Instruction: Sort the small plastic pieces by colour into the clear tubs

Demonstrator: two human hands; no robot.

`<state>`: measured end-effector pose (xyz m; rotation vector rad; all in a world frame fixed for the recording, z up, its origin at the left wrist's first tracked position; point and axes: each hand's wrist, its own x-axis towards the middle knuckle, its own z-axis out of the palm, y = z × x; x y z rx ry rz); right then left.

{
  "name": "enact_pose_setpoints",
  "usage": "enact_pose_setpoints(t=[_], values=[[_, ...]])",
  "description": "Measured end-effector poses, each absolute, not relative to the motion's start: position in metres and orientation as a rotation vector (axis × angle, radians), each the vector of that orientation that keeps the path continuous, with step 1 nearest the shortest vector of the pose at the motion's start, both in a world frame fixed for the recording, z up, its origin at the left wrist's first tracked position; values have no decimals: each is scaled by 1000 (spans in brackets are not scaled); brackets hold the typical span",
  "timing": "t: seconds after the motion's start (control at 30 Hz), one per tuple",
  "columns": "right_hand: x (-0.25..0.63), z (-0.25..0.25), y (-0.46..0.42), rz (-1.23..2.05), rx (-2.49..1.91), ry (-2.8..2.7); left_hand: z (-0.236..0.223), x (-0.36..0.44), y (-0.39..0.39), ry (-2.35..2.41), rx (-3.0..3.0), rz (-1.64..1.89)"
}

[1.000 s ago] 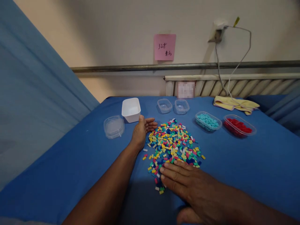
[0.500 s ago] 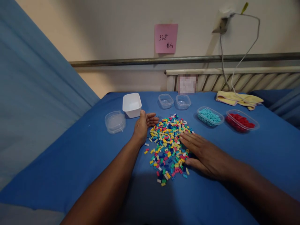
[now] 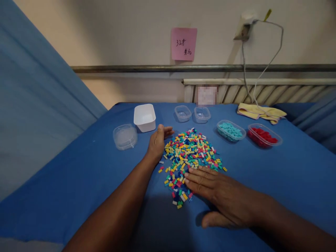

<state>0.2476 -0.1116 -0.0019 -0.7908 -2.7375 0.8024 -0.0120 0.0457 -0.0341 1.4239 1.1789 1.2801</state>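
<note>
A spread of small multicoloured toy building bricks lies on the blue cloth. My left hand stands on its edge at the left border of the bricks, thumb up and fingers stretched out, holding nothing. Flat over the near right part of the spread is my right hand, palm down, its fingers extended and its thumb apart. The fingertips rest on or just above the bricks and hide some of them.
Behind the bricks are a white tub and two small clear containers. Clear lids lie stacked at left. On the right sit a container of turquoise bricks, one of red bricks and a yellow cloth.
My right hand has moved nearer to me and left across the bricks. Some bricks at the right now lie farther out. My left hand keeps its place beside the spread.
</note>
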Motion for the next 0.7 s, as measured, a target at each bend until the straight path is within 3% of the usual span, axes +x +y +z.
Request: enact_pose_setpoints(t=[0.2, 0.3, 0.47, 0.6, 0.7], values=[[245, -5, -106, 696, -752, -2724, -25, -11, 24, 1147, 1923, 1034], [267, -9, -91, 332, -1042, -2557, -25, -7, 14, 1049, 2089, 789], [369, -18, -54, -246, -1731, -1743, -25, -4, 7, 1017, 2425, 354], [435, -40, -47, -40, -2129, -1383, -25, -5, 10, 1084, 2576, 259], [446, -60, -41, 116, -2130, -1351, -27, -6, 14, 1115, 2601, 278]])
